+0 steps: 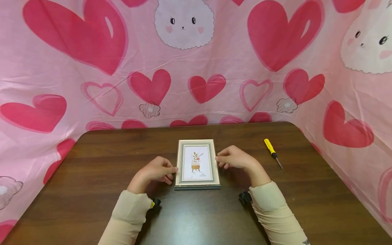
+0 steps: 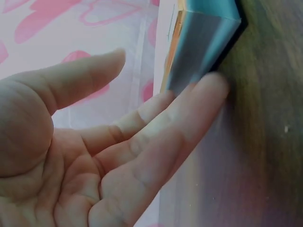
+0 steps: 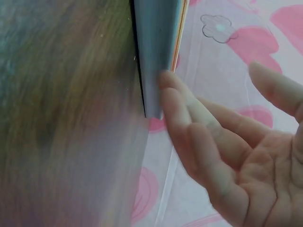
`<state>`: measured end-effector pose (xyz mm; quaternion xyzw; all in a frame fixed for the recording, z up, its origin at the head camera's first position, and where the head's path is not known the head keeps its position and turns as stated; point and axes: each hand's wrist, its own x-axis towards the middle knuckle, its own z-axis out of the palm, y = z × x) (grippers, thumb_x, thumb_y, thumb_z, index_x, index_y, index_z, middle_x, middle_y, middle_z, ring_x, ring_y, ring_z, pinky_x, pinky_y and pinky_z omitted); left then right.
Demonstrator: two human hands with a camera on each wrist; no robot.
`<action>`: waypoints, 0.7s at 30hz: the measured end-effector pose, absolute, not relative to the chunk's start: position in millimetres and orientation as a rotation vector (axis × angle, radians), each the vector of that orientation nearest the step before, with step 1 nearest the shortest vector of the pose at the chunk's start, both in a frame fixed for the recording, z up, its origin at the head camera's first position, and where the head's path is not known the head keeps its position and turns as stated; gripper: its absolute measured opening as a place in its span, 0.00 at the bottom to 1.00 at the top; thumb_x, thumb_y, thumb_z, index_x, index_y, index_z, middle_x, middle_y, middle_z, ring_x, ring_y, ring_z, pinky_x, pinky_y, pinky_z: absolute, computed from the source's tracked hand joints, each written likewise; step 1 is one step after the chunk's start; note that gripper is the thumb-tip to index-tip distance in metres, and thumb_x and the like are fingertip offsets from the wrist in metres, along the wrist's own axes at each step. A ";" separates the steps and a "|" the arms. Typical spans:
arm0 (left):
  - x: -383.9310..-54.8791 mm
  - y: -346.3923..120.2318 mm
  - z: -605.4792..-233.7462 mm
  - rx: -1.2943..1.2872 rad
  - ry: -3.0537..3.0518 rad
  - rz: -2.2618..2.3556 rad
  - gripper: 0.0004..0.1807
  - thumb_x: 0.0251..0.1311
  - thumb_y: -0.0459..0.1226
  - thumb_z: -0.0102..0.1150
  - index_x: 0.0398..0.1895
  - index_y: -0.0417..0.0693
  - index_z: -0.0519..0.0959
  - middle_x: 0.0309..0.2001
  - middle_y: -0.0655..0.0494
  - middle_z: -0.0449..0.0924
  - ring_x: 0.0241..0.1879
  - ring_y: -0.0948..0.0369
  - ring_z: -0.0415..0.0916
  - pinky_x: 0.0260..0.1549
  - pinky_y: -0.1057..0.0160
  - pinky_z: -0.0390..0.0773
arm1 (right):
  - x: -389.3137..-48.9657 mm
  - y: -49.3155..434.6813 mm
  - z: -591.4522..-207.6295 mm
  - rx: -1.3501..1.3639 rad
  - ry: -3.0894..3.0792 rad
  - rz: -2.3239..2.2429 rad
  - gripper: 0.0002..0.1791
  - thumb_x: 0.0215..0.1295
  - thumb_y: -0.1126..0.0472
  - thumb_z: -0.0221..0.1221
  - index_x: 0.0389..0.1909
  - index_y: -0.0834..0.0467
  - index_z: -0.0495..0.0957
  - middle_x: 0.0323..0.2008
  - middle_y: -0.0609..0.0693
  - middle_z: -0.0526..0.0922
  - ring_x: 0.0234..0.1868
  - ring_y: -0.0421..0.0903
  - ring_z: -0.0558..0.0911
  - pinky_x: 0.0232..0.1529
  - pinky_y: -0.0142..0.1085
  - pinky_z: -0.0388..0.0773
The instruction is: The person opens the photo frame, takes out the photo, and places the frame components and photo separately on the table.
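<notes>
A cream and grey-green picture frame (image 1: 197, 142) lies face up on the table, showing a print (image 1: 195, 163) of a potted plant on a white ground. My left hand (image 1: 157, 169) is at the frame's left side; in the left wrist view its fingers (image 2: 156, 142) reach nearly straight to the frame's side wall (image 2: 201, 47), thumb held apart. On the opposite side is my right hand (image 1: 237, 158). The right wrist view has its fingertips (image 3: 169, 80) at the frame's side edge (image 3: 156, 47), with the thumb raised away. Neither hand grips the frame.
A screwdriver (image 1: 272, 151) with a yellow and black handle lies on the dark wooden table (image 1: 92, 177), right of the right hand. Behind the table and along its sides hangs a pink cloth (image 1: 177, 64) with hearts and bunny faces.
</notes>
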<state>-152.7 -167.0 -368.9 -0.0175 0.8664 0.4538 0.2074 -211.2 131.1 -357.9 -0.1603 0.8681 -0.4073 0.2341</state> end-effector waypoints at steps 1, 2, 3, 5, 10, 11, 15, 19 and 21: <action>-152.9 -167.1 -368.1 -0.053 2.426 1.271 0.13 0.66 0.39 0.62 0.38 0.34 0.80 0.29 0.45 0.83 0.26 0.59 0.85 0.29 0.63 0.83 | -213.2 131.5 -357.2 -0.417 2.386 -1.160 0.22 0.71 0.59 0.58 0.56 0.73 0.76 0.38 0.63 0.87 0.32 0.49 0.85 0.40 0.40 0.83; -152.9 -167.2 -367.3 -0.059 2.435 1.284 0.14 0.67 0.39 0.61 0.40 0.33 0.80 0.30 0.44 0.83 0.26 0.58 0.85 0.30 0.63 0.83 | -215.2 132.4 -356.5 -0.411 2.393 -1.188 0.24 0.71 0.59 0.57 0.60 0.73 0.73 0.41 0.64 0.86 0.35 0.50 0.86 0.42 0.41 0.83; -152.8 -167.2 -366.7 -0.062 2.444 1.296 0.14 0.67 0.39 0.61 0.41 0.33 0.80 0.31 0.44 0.83 0.27 0.58 0.85 0.30 0.63 0.83 | -217.3 133.6 -356.0 -0.396 2.397 -1.216 0.26 0.72 0.58 0.57 0.62 0.73 0.71 0.45 0.65 0.86 0.38 0.52 0.86 0.45 0.42 0.83; -152.2 -167.1 -365.9 -0.065 2.453 1.328 0.15 0.67 0.39 0.60 0.43 0.32 0.79 0.32 0.42 0.83 0.27 0.57 0.85 0.32 0.62 0.83 | -221.5 136.1 -355.5 -0.370 2.388 -1.278 0.29 0.73 0.57 0.56 0.66 0.72 0.67 0.51 0.67 0.83 0.43 0.56 0.86 0.51 0.45 0.82; -149.3 -165.0 -365.8 -0.087 2.494 1.377 0.13 0.66 0.37 0.62 0.43 0.31 0.79 0.32 0.42 0.81 0.26 0.57 0.83 0.35 0.59 0.86 | -230.1 143.8 -357.9 -0.293 2.308 -1.438 0.32 0.75 0.56 0.53 0.71 0.71 0.59 0.61 0.69 0.76 0.52 0.61 0.83 0.64 0.51 0.74; -148.9 -164.4 -365.8 -0.090 2.503 1.373 0.13 0.66 0.36 0.62 0.43 0.31 0.79 0.32 0.42 0.81 0.26 0.57 0.83 0.36 0.58 0.86 | -231.3 145.1 -358.8 -0.272 2.293 -1.465 0.32 0.75 0.56 0.53 0.71 0.71 0.59 0.61 0.68 0.77 0.52 0.60 0.83 0.64 0.51 0.73; -148.5 -160.0 -365.5 -0.117 2.554 1.306 0.13 0.64 0.38 0.64 0.41 0.34 0.80 0.31 0.44 0.82 0.24 0.59 0.83 0.37 0.57 0.86 | -234.7 149.3 -362.8 -0.227 2.257 -1.514 0.31 0.76 0.55 0.51 0.71 0.70 0.60 0.59 0.67 0.79 0.48 0.53 0.85 0.62 0.46 0.77; -148.7 -155.8 -365.4 -0.143 2.627 1.183 0.13 0.63 0.41 0.66 0.39 0.38 0.82 0.30 0.47 0.83 0.22 0.59 0.84 0.40 0.55 0.84 | -240.5 148.4 -369.5 -0.198 2.209 -1.530 0.30 0.76 0.55 0.52 0.70 0.71 0.62 0.56 0.65 0.81 0.41 0.44 0.86 0.58 0.42 0.80; -148.5 -154.6 -365.5 -0.142 2.644 1.134 0.13 0.62 0.42 0.66 0.37 0.39 0.82 0.29 0.48 0.82 0.21 0.59 0.84 0.41 0.55 0.83 | -244.4 145.6 -371.5 -0.189 2.195 -1.520 0.31 0.76 0.54 0.52 0.69 0.70 0.63 0.54 0.64 0.83 0.39 0.43 0.86 0.55 0.40 0.81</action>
